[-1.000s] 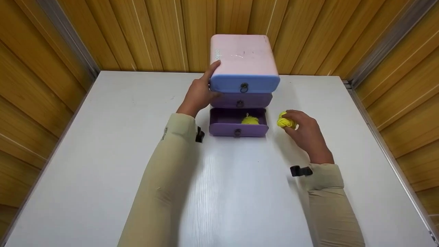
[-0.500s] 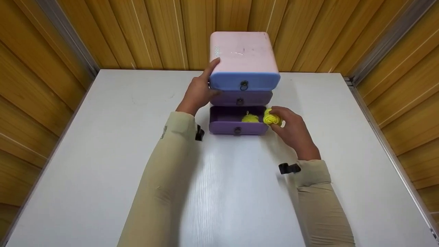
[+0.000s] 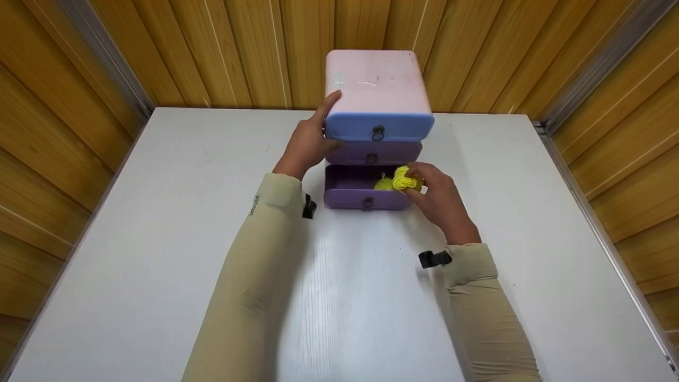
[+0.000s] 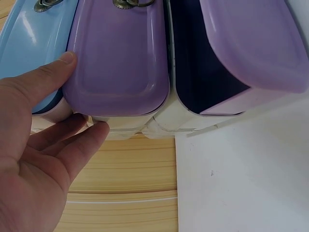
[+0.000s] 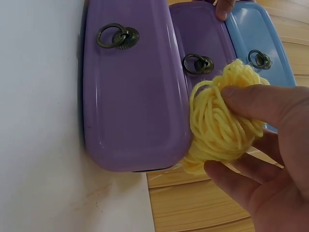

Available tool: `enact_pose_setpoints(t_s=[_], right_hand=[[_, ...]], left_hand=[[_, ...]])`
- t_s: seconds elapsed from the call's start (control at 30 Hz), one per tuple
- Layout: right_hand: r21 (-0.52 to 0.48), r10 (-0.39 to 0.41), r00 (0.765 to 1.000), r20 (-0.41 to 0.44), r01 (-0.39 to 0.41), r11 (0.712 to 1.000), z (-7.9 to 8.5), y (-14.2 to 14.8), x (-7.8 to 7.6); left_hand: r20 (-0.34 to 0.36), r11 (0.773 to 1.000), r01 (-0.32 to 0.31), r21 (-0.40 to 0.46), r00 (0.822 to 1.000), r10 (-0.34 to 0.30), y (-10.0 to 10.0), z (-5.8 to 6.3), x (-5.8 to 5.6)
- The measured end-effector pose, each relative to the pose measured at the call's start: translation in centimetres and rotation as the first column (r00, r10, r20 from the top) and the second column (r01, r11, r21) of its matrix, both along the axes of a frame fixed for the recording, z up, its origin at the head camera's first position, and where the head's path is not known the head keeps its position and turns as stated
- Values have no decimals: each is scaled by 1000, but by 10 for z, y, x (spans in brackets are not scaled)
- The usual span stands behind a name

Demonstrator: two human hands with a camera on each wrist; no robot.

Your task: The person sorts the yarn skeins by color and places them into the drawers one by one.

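Note:
A small chest of drawers (image 3: 376, 74) has a pink top, a blue upper drawer (image 3: 345, 127), a purple middle drawer (image 3: 347, 154) and a purple bottom drawer (image 3: 345, 200). The bottom drawer is pulled out, the others pushed in. At the chest's left side my left hand (image 3: 306, 144) grips it, thumb on the front edge and other fingers along the side. My right hand (image 3: 440, 204) pinches a ball of yellow yarn (image 5: 222, 121) between thumb and fingers, above the bottom drawer's right end. Another ball of yellow yarn (image 3: 383, 182) lies inside that drawer, partly hidden behind the held one.
The chest stands at the back of a white table (image 3: 339, 307), close to a wood-panelled wall (image 3: 254, 53). Panelled walls also rise on the left and right. Each drawer front carries a ring pull, such as the bottom one's dark metal ring (image 5: 111, 36).
My right hand has carried its ball of yellow yarn leftward, from beside the chest to over the bottom drawer's right end. The left hand keeps its place on the chest.

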State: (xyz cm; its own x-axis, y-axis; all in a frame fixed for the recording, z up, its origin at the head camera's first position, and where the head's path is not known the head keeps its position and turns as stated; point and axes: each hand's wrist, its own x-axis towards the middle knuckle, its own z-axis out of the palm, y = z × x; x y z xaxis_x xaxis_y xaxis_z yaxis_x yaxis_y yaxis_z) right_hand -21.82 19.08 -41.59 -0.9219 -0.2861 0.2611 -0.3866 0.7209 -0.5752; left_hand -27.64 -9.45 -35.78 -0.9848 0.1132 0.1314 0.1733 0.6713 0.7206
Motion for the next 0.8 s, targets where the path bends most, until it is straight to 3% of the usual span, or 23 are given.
enact_pose_setpoints(t_s=[0.3, 0.8], right_hand=[[-24, 17, 999, -51, -19, 1000, -4, -11, -2], [-26, 37, 997, -72, -39, 999, -6, -36, -10]], left_hand=[[31, 1000, -8, -18, 999, 9, 0, 0, -2], [17, 1000, -1, -22, 1000, 2, 0, -2, -4]])
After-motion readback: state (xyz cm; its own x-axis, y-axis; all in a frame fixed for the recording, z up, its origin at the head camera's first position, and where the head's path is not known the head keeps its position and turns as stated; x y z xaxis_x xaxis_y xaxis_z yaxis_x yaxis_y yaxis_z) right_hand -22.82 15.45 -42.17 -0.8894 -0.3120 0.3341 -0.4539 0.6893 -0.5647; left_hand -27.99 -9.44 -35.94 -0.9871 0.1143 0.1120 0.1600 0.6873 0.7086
